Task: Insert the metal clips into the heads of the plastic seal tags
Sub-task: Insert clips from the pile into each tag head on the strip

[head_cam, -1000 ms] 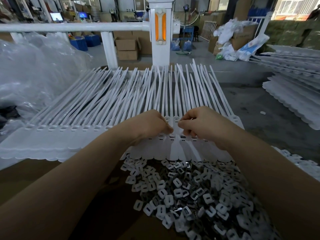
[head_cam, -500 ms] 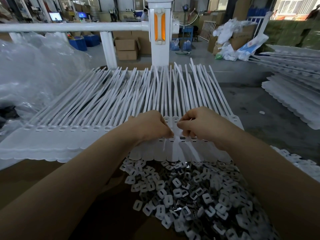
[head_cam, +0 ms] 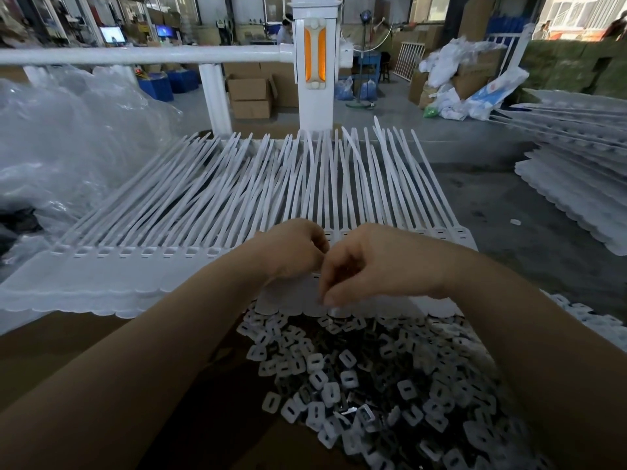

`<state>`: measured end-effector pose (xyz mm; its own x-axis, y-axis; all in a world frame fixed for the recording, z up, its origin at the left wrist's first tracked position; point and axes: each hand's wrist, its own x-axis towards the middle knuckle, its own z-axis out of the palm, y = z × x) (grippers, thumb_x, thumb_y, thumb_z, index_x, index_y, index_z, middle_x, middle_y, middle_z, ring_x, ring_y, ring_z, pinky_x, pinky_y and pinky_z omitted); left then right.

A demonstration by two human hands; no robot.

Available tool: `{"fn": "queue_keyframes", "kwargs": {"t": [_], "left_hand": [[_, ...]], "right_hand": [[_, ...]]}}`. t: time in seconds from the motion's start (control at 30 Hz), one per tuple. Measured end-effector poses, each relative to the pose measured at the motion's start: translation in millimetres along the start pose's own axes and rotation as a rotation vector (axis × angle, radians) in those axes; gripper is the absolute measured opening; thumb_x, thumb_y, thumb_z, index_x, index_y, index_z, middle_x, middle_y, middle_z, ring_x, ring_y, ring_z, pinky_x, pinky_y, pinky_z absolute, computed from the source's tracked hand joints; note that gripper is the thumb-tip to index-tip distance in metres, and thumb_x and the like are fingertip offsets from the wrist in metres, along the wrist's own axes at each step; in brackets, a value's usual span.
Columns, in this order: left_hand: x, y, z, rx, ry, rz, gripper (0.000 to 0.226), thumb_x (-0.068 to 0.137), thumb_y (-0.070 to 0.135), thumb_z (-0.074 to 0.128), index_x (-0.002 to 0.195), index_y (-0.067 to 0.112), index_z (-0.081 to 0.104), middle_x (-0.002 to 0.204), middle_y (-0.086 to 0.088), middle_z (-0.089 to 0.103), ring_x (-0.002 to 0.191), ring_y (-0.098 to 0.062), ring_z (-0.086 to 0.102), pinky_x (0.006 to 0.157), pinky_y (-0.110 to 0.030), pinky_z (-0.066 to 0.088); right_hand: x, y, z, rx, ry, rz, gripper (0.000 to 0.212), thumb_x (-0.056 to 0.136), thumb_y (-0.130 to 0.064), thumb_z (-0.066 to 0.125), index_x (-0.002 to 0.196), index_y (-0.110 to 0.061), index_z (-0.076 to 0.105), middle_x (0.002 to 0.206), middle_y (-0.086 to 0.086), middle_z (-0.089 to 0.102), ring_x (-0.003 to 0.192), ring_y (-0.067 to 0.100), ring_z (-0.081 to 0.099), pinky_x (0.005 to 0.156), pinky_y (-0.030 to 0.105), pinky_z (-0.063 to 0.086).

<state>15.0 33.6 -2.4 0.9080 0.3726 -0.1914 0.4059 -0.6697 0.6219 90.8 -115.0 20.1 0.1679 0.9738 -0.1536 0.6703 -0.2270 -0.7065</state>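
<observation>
1. The right hand [head_cam: 383, 259] curls its fingers [head_cam: 327, 293] downward, the tips bunched together over the flat near ends of the tags; whether they pinch a clip cannot be told.
2. The left hand [head_cam: 291, 249] is a loose fist just beside the right fingers, its knuckles touching or nearly touching them. What its fingers hold is hidden, so their grip cannot be told.
3. Directly under both sets of fingers lies the row of white plastic tags [head_cam: 210, 212], side by side, their slotted heads [head_cam: 146, 251] in a line running away to the left of the left fist.
4. From the fingers forward, the long thin tails of the tags fan out toward a white post [head_cam: 315, 106] with an orange strip.
5. Just below the right fingertips, nearer the person, sits the pile of clips [head_cam: 356, 385]: small squarish pieces with a slot in each, white mixed with shiny metal. They lie on a brown cardboard surface [head_cam: 51, 351].
6. Left of the left forearm, past the tag heads, is a heap of clear plastic bags [head_cam: 68, 137].
7. Well to the right of the right hand, more stacked sheets of tags [head_cam: 576, 171] rest on the grey floor [head_cam: 509, 215].
8. Beyond the post are cardboard boxes [head_cam: 251, 96].
</observation>
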Motion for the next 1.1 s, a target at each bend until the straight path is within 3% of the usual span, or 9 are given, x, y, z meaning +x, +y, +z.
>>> {"fn": "queue_keyframes", "kwargs": {"t": [0.03, 0.1, 0.3, 0.43, 0.63, 0.77, 0.9, 1.03, 1.1], "left_hand": [[1, 0, -1, -0.006, -0.006, 0.014, 0.006, 0.087, 0.017, 0.066, 0.087, 0.023, 0.065, 0.088, 0.001, 0.065, 0.084, -0.017, 0.06, 0.073, -0.034, 0.05], [2, 0, -2, 0.026, -0.004, 0.032, 0.011, 0.088, 0.015, 0.062, 0.085, 0.025, 0.064, 0.089, 0.001, 0.063, 0.082, -0.014, 0.058, 0.064, -0.028, 0.043], [6, 0, -1, 0.048, -0.001, 0.031, 0.015, 0.088, 0.015, 0.064, 0.078, 0.026, 0.062, 0.078, 0.005, 0.059, 0.07, -0.009, 0.052, 0.059, -0.024, 0.039], [4, -2, -1, 0.035, 0.002, 0.052, 0.009, 0.088, 0.019, 0.065, 0.08, 0.024, 0.064, 0.076, 0.005, 0.06, 0.069, -0.009, 0.052, 0.06, -0.024, 0.041], [3, -2, 0, 0.036, 0.019, 0.048, 0.008, 0.087, 0.019, 0.066, 0.081, 0.024, 0.065, 0.077, 0.005, 0.06, 0.068, -0.008, 0.052, 0.059, -0.023, 0.041], [2, -2, -1, 0.037, 0.012, 0.043, 0.007, 0.087, 0.017, 0.063, 0.083, 0.023, 0.065, 0.085, -0.002, 0.064, 0.077, -0.016, 0.058, 0.064, -0.031, 0.048], [0, -5, -3, -0.053, -0.013, 0.046, 0.007, 0.085, 0.016, 0.066, 0.09, 0.019, 0.07, 0.091, -0.008, 0.071, 0.086, -0.027, 0.067, 0.076, -0.044, 0.057], [2, -8, -2, -0.067, 0.013, 0.042, 0.004, 0.087, 0.029, 0.07, 0.085, 0.025, 0.069, 0.082, 0.003, 0.067, 0.076, -0.013, 0.06, 0.066, -0.028, 0.046], [3, -8, -1, -0.067, 0.023, 0.044, 0.006, 0.088, 0.028, 0.07, 0.084, 0.024, 0.069, 0.079, 0.005, 0.065, 0.07, -0.01, 0.058, 0.063, -0.025, 0.044]], "right_hand": [[0, -6, 2, -0.032, -0.077, -0.048, 0.006, 0.082, -0.023, 0.075, 0.087, -0.027, 0.075, 0.084, -0.018, 0.071, 0.079, -0.004, 0.065, 0.075, 0.015, 0.052], [2, -16, 8, -0.096, -0.158, -0.13, 0.01, 0.083, -0.021, 0.074, 0.09, -0.028, 0.075, 0.081, -0.024, 0.069, 0.076, -0.009, 0.062, 0.071, 0.007, 0.046], [7, -25, 21, -0.194, -0.233, -0.219, 0.023, 0.084, -0.014, 0.073, 0.106, -0.021, 0.075, 0.087, -0.025, 0.065, 0.084, -0.006, 0.062, 0.08, 0.016, 0.05], [7, -26, 20, -0.235, -0.25, -0.196, 0.023, 0.085, -0.015, 0.072, 0.106, -0.022, 0.075, 0.077, -0.03, 0.06, 0.076, -0.011, 0.059, 0.073, 0.008, 0.046], [6, -22, 21, -0.261, -0.215, -0.145, 0.017, 0.085, -0.018, 0.072, 0.1, -0.024, 0.076, 0.079, -0.029, 0.061, 0.081, -0.012, 0.06, 0.075, 0.002, 0.043], [6, -20, 20, -0.241, -0.142, -0.149, 0.013, 0.083, -0.021, 0.074, 0.095, -0.025, 0.078, 0.079, -0.025, 0.066, 0.081, -0.008, 0.062, 0.078, 0.01, 0.047], [4, -14, 7, -0.137, 0.053, -0.1, 0.012, 0.084, -0.022, 0.073, 0.091, -0.031, 0.077, 0.085, -0.024, 0.071, 0.081, -0.01, 0.064, 0.077, 0.007, 0.047], [-2, 5, -13, 0.013, 0.319, 0.109, 0.019, 0.085, -0.015, 0.07, 0.083, -0.033, 0.076, 0.068, -0.029, 0.067, 0.06, -0.012, 0.06, 0.046, 0.004, 0.04], [-3, 17, -17, 0.038, 0.399, 0.23, 0.02, 0.085, -0.013, 0.07, 0.082, -0.032, 0.076, 0.067, -0.022, 0.069, 0.057, -0.005, 0.06, 0.044, 0.008, 0.039]]}}
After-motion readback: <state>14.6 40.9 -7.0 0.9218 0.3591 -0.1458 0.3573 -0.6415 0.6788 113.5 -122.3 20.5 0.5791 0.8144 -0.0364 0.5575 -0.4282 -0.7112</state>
